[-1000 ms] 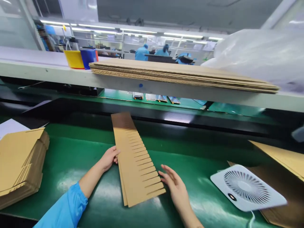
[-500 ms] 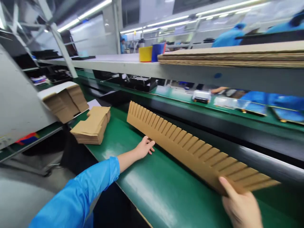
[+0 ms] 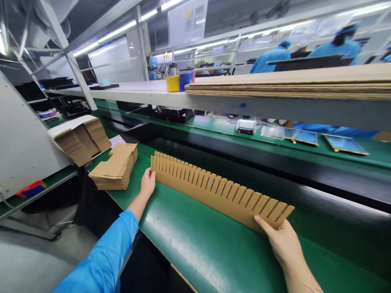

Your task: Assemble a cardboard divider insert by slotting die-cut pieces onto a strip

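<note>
Stretched between my hands is a long strip of slotted cardboard (image 3: 201, 191), standing on edge with its slots facing up. A second row of slotted tabs shows just behind the front one. My left hand (image 3: 148, 181) pinches the strip's far left end. Near the right end my right hand (image 3: 279, 238) grips it, thumb on the front face and fingers behind. The lower edge is at or just above the green bench (image 3: 183, 232); I cannot tell whether it touches.
Left of the strip lies a stack of notched cardboard pieces (image 3: 114, 165), with more folded cardboard (image 3: 81, 138) beyond. Cardboard sheets (image 3: 275, 85) and tape rolls (image 3: 173, 83) rest on the shelf (image 3: 137, 96). Display panels (image 3: 345, 143) lie behind. People in blue work across the line.
My left hand has moved left and closed on the strip's end. The strip has swung nearer to level and shifted left, my right hand still holding it. The camera view has shifted too.
</note>
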Demonstrator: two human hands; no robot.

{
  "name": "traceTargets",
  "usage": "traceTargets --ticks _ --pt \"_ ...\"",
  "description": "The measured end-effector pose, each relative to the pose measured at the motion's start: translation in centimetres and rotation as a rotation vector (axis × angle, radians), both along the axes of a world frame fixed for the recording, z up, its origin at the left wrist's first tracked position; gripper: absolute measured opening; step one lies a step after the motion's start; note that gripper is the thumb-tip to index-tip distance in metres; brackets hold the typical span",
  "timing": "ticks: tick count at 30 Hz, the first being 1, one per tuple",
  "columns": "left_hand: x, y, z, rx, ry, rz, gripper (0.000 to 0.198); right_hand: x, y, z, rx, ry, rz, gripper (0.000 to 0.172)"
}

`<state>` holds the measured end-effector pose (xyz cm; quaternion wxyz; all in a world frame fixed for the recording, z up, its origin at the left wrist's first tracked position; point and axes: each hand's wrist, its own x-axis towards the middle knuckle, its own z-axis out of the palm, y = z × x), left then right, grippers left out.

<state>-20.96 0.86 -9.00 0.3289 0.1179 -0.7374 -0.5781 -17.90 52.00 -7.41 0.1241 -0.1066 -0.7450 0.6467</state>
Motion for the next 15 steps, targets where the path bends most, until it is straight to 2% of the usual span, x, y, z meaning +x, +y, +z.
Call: traceTargets --ticks 3,7,11,15 --pt "0.3 -0.2 -0.1 -0.033 0.038 -0.004 0.018 0.4 0.3 0.1 -0.078 0.059 -0.066 0.07" --pt "0.7 -1.0 0.1 -0.063 0.105 0.006 0.021 1.1 0.0 0.6 -0.189 0.171 -0.162 0.065" --pt "1.0 -1.4 -0.2 -0.048 0.107 -0.05 0.024 1.1 0.2 1.2 -0.071 0.16 -0.283 0.064" --pt "1.3 -1.5 -0.6 0.003 0.113 -0.066 0.027 0.6 0.8 1.1 -0.036 0.121 -0.254 0.067"
